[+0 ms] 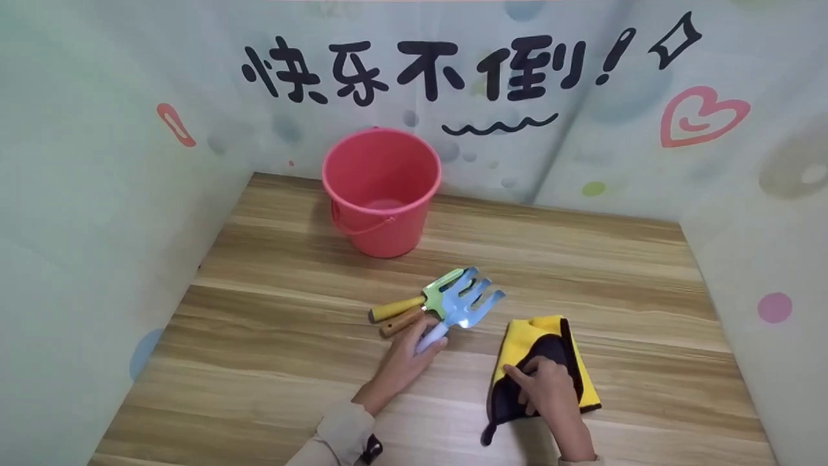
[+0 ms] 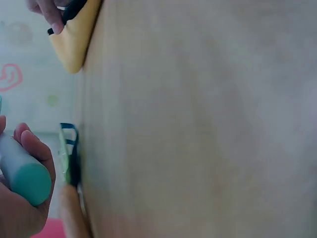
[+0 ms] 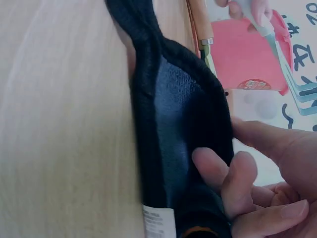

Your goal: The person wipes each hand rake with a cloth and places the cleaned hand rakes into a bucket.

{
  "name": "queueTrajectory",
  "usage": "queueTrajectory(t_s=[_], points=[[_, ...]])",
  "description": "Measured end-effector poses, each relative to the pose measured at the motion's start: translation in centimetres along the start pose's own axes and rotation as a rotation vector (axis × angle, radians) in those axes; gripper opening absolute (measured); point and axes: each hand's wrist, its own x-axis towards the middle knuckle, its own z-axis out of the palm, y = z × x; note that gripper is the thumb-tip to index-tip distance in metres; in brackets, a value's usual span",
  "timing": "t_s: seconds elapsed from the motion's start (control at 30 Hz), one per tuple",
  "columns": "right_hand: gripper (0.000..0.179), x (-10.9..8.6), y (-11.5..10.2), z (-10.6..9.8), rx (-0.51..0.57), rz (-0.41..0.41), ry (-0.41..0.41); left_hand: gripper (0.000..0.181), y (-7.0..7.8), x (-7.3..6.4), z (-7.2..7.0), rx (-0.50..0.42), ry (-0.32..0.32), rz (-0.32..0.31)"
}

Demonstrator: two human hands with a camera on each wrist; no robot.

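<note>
My left hand (image 1: 401, 359) holds a light blue garden hand fork (image 1: 463, 309) by its pale handle, prongs pointing up and to the right. In the left wrist view the handle (image 2: 15, 156) shows a teal end. Beside and partly behind the fork lie a yellow-handled tool (image 1: 398, 309) with a green slotted head and a wooden-handled tool (image 1: 401, 321); the fork hides part of them. To the right, my right hand (image 1: 550, 385) pinches a folded yellow and black cloth (image 1: 517, 340) with dark trim. The right wrist view shows its dark side (image 3: 181, 99) and a white label (image 3: 159, 221).
A red bucket (image 1: 388, 236) with its handle down stands at the back, left of centre. The wood-grain table (image 1: 259, 362) is enclosed by printed fabric walls (image 1: 84, 162) at the back and both sides.
</note>
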Motion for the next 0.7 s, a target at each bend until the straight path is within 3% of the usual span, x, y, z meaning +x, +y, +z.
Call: queueTrajectory(t_s=[0.17, 0.43, 0.7], points=[[0.02, -0.1, -0.1, -0.6, 0.021, -0.047, 0.051, 0.031, -1.0, -0.1, 0.7, -0.111, -0.042, -0.048], [0.019, -0.2, 0.5, -3.1, -0.075, -0.152, 0.222, 0.031, -2.3, -0.1, 1.4, -0.358, -0.092, -0.207], [0.015, 0.7, 1.8, -4.6, -0.11, -0.199, 0.295, 0.031, -2.4, -0.3, 1.1, -0.337, -0.108, -0.235]])
